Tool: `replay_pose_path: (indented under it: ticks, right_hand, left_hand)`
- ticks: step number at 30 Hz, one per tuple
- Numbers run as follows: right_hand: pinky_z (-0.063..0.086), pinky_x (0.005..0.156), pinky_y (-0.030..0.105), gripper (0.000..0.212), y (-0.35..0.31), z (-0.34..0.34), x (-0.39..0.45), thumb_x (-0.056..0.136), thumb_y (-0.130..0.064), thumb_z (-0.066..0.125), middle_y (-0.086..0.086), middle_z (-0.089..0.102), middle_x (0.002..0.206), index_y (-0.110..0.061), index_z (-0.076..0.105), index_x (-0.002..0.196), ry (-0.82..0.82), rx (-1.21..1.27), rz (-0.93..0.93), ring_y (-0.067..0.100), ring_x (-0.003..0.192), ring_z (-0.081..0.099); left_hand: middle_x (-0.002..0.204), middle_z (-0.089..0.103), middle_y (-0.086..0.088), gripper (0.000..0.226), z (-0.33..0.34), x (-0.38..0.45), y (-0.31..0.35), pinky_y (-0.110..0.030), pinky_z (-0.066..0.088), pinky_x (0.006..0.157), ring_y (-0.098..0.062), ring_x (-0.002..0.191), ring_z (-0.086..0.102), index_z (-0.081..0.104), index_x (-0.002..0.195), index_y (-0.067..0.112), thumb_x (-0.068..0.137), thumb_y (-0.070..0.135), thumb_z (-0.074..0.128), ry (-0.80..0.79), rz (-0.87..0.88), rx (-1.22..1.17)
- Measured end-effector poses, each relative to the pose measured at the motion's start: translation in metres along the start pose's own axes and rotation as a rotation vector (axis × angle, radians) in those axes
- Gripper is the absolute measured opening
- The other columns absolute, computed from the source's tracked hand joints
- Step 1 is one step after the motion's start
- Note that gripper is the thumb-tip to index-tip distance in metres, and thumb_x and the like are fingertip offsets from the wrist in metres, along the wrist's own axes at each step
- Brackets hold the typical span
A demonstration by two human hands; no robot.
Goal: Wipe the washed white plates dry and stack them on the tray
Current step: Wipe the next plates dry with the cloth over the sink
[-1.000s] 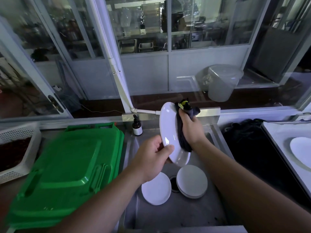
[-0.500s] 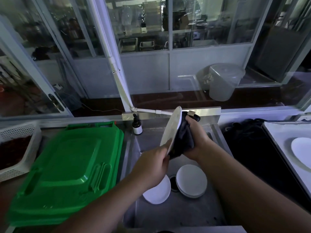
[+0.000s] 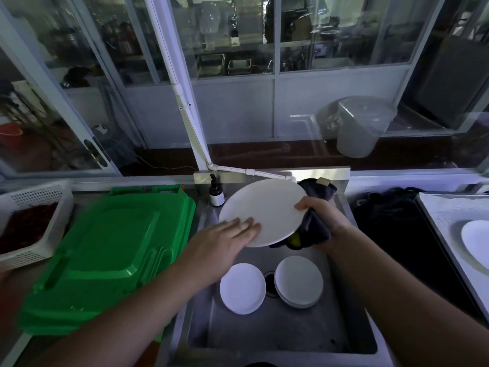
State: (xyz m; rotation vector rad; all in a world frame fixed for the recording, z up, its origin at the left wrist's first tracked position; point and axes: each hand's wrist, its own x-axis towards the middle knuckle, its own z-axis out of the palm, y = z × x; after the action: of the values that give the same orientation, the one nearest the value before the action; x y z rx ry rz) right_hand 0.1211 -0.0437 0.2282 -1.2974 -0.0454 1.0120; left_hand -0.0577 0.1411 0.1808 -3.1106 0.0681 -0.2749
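Left hand (image 3: 229,232) flat, fingers straight, palm down; right hand (image 3: 323,218) curled, gripping; both forearms extended forward.

The dark cloth (image 3: 315,229) is mostly hidden beneath the held plate (image 3: 264,207). The tray (image 3: 449,215) and its plate (image 3: 476,242) are cut off at right frame edge. Green lid (image 3: 105,250) blurred.

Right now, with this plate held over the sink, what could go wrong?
The left hand lies flat on the plate, so only the right hand grips it, through the dark cloth; it might slip. If it falls, it could hit the plates in the sink and chip them.
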Motion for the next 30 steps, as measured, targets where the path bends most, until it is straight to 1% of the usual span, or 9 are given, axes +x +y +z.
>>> replay_pose_path:
  ticks: [3, 5, 8, 10, 12, 15, 19, 23, 30]
  right_hand:
    - [0.056, 0.050, 0.022, 0.033, 0.010, -0.013, 0.009, 0.102, -0.003, 0.043, 0.010, 0.063, 0.047, 0.004, 0.065, 0.079, 0.000, 0.042, -0.012, 0.020, 0.048, 0.069]
    - [0.058, 0.052, 0.021, 0.034, 0.012, -0.019, 0.009, 0.103, -0.003, 0.042, 0.007, 0.063, 0.047, 0.004, 0.067, 0.080, -0.038, 0.074, -0.016, 0.019, 0.049, 0.069]
    - [0.059, 0.052, 0.022, 0.044, 0.010, -0.031, 0.010, 0.103, -0.005, 0.042, 0.008, 0.065, 0.050, 0.002, 0.072, 0.073, -0.045, 0.126, 0.014, 0.019, 0.049, 0.069]
    - [0.058, 0.049, 0.023, 0.035, 0.010, -0.039, 0.006, 0.104, -0.008, 0.041, 0.009, 0.071, 0.061, 0.007, 0.072, 0.098, -0.035, 0.164, 0.053, 0.021, 0.054, 0.070]
    - [0.063, 0.063, 0.025, 0.038, 0.012, -0.045, 0.003, 0.103, -0.011, 0.042, 0.011, 0.074, 0.074, 0.006, 0.057, 0.134, 0.001, 0.184, 0.064, 0.025, 0.069, 0.069]
    - [0.054, 0.087, 0.032, 0.032, 0.016, -0.057, -0.006, 0.104, -0.009, 0.041, 0.010, 0.070, 0.059, 0.008, 0.055, 0.127, -0.036, 0.179, 0.024, 0.024, 0.065, 0.073]
    - [0.054, 0.094, 0.041, 0.040, 0.024, -0.066, -0.014, 0.104, -0.014, 0.044, 0.016, 0.078, 0.085, 0.004, 0.057, 0.138, 0.037, 0.226, -0.016, 0.029, 0.081, 0.078]
    - [0.052, 0.101, 0.049, 0.040, 0.025, -0.069, -0.030, 0.104, -0.037, 0.053, 0.019, 0.078, 0.111, -0.007, 0.072, 0.122, 0.114, 0.337, -0.097, 0.035, 0.095, 0.074]
    - [0.059, 0.079, 0.038, 0.028, 0.039, -0.074, -0.059, 0.104, -0.028, 0.056, 0.014, 0.075, 0.092, -0.005, 0.069, 0.114, 0.344, 0.409, -0.165, 0.030, 0.080, 0.073]
  left_hand:
    - [0.169, 0.027, 0.008, 0.069, -0.001, -0.002, 0.000, -0.040, 0.024, 0.127, -0.014, 0.156, 0.026, 0.031, 0.162, 0.030, 0.096, 0.015, 0.046, 0.002, -0.059, -0.084]
    - [0.169, 0.015, 0.018, 0.070, -0.005, 0.000, 0.009, -0.021, 0.013, 0.124, 0.004, 0.154, 0.011, 0.023, 0.164, 0.032, 0.099, 0.018, 0.045, 0.100, -0.258, -0.323]
    - [0.161, 0.026, 0.021, 0.063, -0.006, 0.014, 0.023, -0.018, 0.021, 0.118, 0.006, 0.147, 0.024, 0.026, 0.163, 0.029, 0.106, 0.024, 0.051, 0.297, -0.716, -0.776]
    - [0.154, 0.047, 0.012, 0.052, -0.004, 0.026, 0.030, -0.033, 0.032, 0.119, -0.009, 0.142, 0.043, 0.044, 0.154, 0.037, 0.103, 0.037, 0.053, 0.327, -0.946, -1.022]
    - [0.128, 0.071, 0.007, 0.027, -0.003, 0.037, 0.038, -0.047, 0.047, 0.112, -0.021, 0.125, 0.062, 0.072, 0.118, 0.044, 0.097, 0.042, 0.055, 0.365, -1.043, -1.237]
    - [0.110, 0.073, -0.012, 0.020, -0.004, 0.046, 0.046, -0.043, 0.058, 0.092, -0.028, 0.106, 0.068, 0.073, 0.098, 0.018, 0.105, 0.020, 0.054, 0.404, -1.163, -1.499]
    - [0.113, 0.073, -0.022, 0.017, -0.006, 0.050, 0.048, -0.041, 0.060, 0.082, -0.030, 0.098, 0.068, 0.072, 0.107, 0.005, 0.103, 0.008, 0.056, 0.315, -1.179, -1.653]
    - [0.104, 0.076, -0.020, 0.018, -0.009, 0.059, 0.048, -0.039, 0.061, 0.077, -0.029, 0.089, 0.070, 0.074, 0.099, 0.007, 0.101, 0.003, 0.057, 0.234, -1.121, -1.713]
    - [0.090, 0.077, -0.011, 0.021, -0.014, 0.076, 0.040, -0.034, 0.063, 0.069, -0.022, 0.079, 0.072, 0.073, 0.093, 0.009, 0.102, 0.003, 0.054, 0.044, -0.915, -1.729]
